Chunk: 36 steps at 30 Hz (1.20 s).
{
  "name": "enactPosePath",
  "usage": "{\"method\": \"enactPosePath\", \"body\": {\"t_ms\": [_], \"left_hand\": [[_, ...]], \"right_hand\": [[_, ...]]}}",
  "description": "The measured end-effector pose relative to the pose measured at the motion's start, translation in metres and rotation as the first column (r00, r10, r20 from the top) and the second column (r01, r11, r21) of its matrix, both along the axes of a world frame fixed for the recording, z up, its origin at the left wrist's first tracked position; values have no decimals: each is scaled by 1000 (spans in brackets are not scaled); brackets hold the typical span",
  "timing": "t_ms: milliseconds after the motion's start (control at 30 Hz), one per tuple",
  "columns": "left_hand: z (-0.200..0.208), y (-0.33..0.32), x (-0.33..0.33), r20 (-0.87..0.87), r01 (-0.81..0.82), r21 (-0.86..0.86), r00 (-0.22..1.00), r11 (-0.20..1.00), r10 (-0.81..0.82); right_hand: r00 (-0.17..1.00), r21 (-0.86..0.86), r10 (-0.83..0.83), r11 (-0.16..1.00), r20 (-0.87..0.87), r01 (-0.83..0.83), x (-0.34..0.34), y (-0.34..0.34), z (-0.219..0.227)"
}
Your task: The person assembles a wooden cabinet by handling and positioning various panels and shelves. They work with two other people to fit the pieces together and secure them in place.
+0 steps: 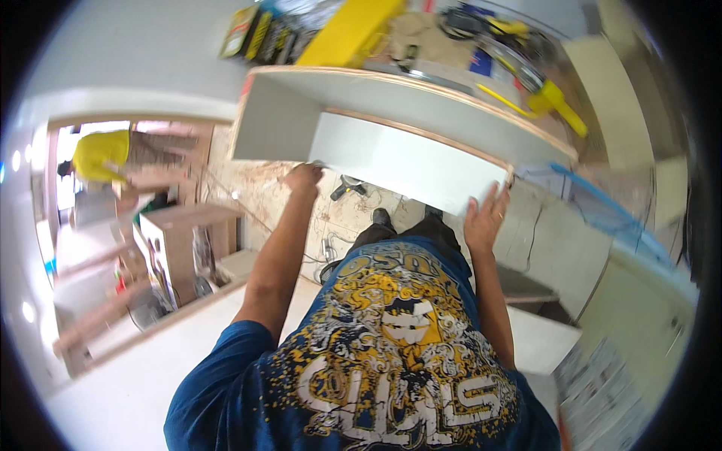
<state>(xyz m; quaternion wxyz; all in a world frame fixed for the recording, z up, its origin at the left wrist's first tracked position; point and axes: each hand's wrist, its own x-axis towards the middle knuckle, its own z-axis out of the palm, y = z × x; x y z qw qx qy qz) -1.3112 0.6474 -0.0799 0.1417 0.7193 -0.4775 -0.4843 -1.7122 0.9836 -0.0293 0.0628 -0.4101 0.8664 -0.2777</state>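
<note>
A long white board [398, 161] with a raw wood-coloured top edge stands at the open front of a box-shaped cabinet [274, 113], grey-white inside. At the board's lower left corner, my left hand [303, 178] is closed on it. My right hand [485, 218] lies against the board's right end, fingers stretched and apart, the thumb on its face. The board sits inside the cabinet's left side wall, with a gap behind its top edge. How its lower edge is supported is hidden.
Behind the cabinet lie a yellow case [350, 34] and a yellow power tool [553, 101]. Another tool [347, 188] rests on the dusty floor near my feet, with cables around. A person in a yellow shirt [103, 155] bends at the far left. A blue plastic sheet [609, 210] hangs at right.
</note>
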Motion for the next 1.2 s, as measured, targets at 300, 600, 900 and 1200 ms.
{"method": "enactPosePath", "body": {"t_ms": [300,600,900,1200], "left_hand": [[70,48,-84,-423,-664,117,640,739,642],[58,36,-79,-510,-602,169,624,781,591],[48,27,-65,-432,-491,152,748,858,505],[69,29,-75,-362,-487,139,785,862,502]], "right_hand": [[994,132,105,986,-5,-104,-3,7,11],[916,30,395,919,-69,-394,0,-123,33],[959,34,235,972,-160,-233,56,-193,14],[902,-56,432,901,16,-431,107,-263,17]]}}
